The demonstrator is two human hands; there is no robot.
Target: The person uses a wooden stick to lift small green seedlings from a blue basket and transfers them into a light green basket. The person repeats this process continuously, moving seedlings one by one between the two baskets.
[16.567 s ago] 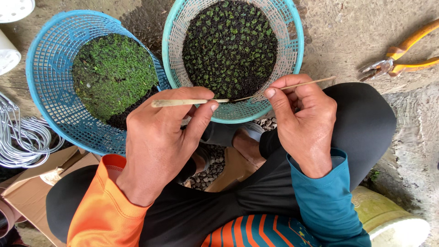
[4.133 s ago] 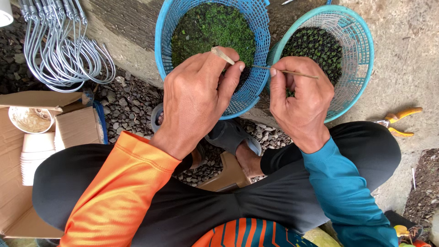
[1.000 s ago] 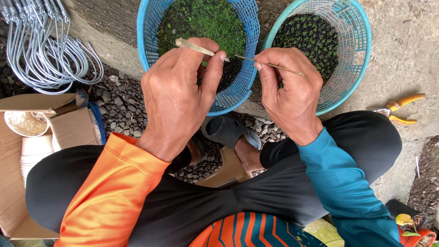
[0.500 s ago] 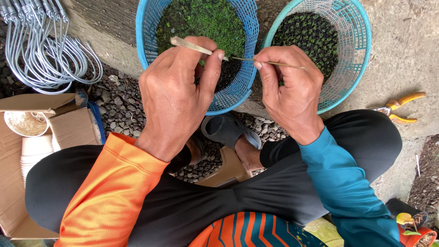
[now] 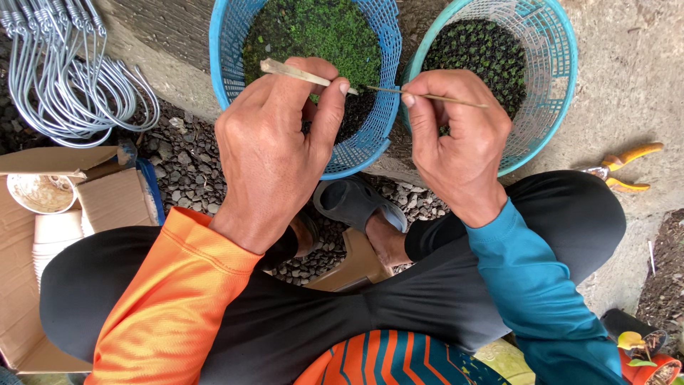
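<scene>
Hands barely shifted since a moment ago: left hand [image 5: 274, 146] pinches the pale stick [image 5: 296, 71], right hand [image 5: 456, 142] grasps the thin skewer [image 5: 434, 97].

One head-worn camera looks steeply down, close over the person's lap and hands, facing two baskets on the ground.

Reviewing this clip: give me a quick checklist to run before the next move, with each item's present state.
1. Left hand grips flat stick: ok.
2. Right hand pinches thin stick: ok.
3. Stick ends meet between the hands: cannot tell.
4. Blue basket with green seedlings under the hands: ok.
5. Teal basket upright beside it: ok.
6. Pliers away from the hands: ok.
</scene>
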